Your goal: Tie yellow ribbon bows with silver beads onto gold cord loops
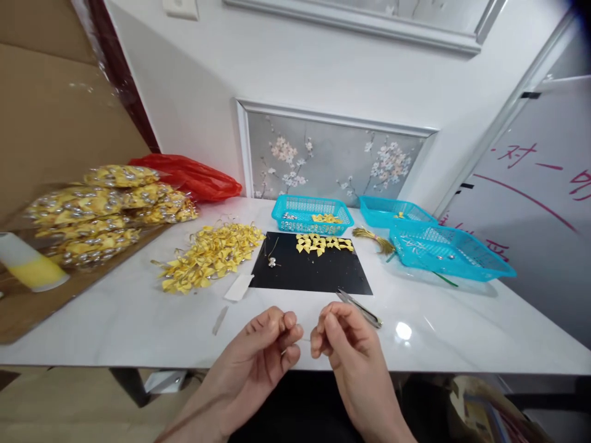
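Note:
My left hand [268, 351] hovers over the table's front edge, thumb and index finger pinched and the other fingers curled. Close beside it, my right hand [346, 344] is pinched in the same way. A faint thin line shows in the gap between the hands; what the fingertips hold is too small to make out. Just beyond my right hand lies a pair of thread snips [360, 307]. Farther off, a black mat [305, 274] carries rows of yellow ribbon bows [323, 244] and a small silvery bead piece [272, 263] with thin wires.
A heap of yellow bows [210, 255] lies left of the mat, with bagged bows [111, 209] and a red plastic bag [184, 177] behind. Blue baskets [311, 231] line the back and right, near a bundle of gold wires [373, 239]. A white-yellow roll [32, 264] is far left.

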{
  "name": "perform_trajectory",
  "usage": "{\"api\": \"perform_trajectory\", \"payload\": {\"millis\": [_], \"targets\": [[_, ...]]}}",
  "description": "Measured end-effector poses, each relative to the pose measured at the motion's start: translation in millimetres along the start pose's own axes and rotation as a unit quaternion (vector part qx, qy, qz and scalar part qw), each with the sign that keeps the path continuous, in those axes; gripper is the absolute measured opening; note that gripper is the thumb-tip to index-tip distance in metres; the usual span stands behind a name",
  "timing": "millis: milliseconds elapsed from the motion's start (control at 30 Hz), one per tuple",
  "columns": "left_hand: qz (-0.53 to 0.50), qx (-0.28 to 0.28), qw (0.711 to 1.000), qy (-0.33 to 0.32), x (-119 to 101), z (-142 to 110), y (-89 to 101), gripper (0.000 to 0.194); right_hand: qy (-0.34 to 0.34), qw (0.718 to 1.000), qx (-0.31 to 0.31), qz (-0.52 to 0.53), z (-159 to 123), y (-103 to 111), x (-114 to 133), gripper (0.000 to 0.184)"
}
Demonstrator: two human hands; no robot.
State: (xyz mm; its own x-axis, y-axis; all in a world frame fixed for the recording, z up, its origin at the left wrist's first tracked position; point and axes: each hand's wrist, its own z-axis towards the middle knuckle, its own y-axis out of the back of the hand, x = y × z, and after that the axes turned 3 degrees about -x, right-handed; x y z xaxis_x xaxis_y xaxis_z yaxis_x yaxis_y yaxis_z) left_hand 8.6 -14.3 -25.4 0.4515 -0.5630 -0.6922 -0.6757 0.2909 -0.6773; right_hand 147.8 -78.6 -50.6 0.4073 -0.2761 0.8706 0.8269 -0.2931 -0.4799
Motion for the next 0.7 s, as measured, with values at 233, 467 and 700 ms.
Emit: {"api": "perform_trajectory", "payload": {"millis": [233,467,700], "targets": [[0.420,0.069,0.895,-0.136,3.1,0.6,-2.8,0.016,0.021,0.999,0.022,-0.013,-2.4,-7.2,11.3,0.015],[0.492,0.099,0.859,-0.105,4.1,-1.8,-3.4,0.025,0.042,0.990,0.068,-0.120,-7.4,-8.0,16.5,0.019],[0.350,0.041,0.931,-0.098,3.8,7.1,3.6,0.017,0.088,0.980,0.052,-0.170,-5.4,-1.9,22.3,0.019]]}}
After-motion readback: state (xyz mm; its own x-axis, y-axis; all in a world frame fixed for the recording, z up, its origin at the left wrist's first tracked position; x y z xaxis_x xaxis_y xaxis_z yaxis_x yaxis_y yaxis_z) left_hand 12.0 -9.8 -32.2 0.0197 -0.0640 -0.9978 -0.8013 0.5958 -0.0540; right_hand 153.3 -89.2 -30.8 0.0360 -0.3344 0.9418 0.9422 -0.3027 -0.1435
